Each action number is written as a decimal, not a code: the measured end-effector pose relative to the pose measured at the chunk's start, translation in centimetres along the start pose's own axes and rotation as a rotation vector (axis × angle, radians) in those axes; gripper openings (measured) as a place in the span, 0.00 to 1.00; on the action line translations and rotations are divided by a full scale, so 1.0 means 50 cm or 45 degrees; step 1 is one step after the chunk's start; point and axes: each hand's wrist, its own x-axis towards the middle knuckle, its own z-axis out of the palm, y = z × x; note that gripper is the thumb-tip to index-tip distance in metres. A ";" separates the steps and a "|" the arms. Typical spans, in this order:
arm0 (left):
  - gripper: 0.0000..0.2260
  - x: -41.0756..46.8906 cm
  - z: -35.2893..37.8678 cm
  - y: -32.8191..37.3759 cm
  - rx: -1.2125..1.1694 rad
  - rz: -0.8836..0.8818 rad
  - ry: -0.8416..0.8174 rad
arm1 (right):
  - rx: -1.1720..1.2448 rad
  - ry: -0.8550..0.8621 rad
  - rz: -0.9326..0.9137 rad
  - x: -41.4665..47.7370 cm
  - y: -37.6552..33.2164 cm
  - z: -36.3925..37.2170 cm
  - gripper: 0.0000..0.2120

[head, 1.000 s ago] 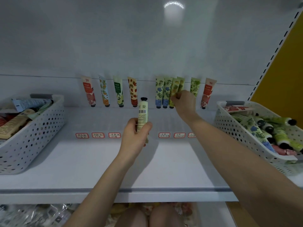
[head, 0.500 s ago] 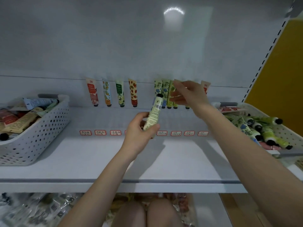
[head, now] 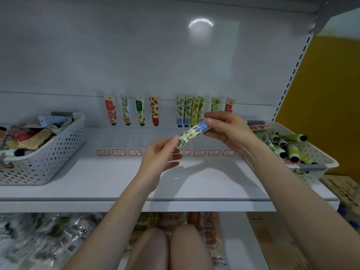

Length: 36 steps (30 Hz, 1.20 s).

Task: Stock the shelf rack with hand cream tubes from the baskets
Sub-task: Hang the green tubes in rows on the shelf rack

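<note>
While the tube point(head: 191, 134) hangs tilted just before the standing row point(head: 190, 112), left hand point(head: 159, 154) grip pinching its lower end, right hand point(head: 228, 129) grip its upper, it probably handles light, squashy, slick: hold the ends.

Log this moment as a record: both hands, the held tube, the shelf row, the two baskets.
left hand: pinches the lower end of the floral tube
right hand: pinches the tube's upper, blue end
floral tube: in the air above the shelf, tilted up to the right, tips hidden by fingers
shelf row: tubes standing cap down against the back panel
left basket: on the shelf, holds mixed tubes
right basket: on the shelf, holds black-capped tubes
</note>
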 end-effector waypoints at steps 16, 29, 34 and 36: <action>0.08 0.008 0.025 0.006 0.289 0.472 0.086 | -0.792 -0.246 -0.054 -0.065 0.028 -0.020 0.09; 0.16 0.099 -0.045 -0.119 1.246 0.433 -0.044 | -0.857 0.188 -0.157 0.078 0.059 0.003 0.08; 0.17 0.132 -0.067 -0.167 1.662 0.405 -0.230 | -0.858 0.402 -0.227 0.191 0.082 0.022 0.11; 0.27 0.137 -0.067 -0.172 1.728 0.408 -0.248 | -0.915 0.402 -0.270 0.212 0.095 0.034 0.12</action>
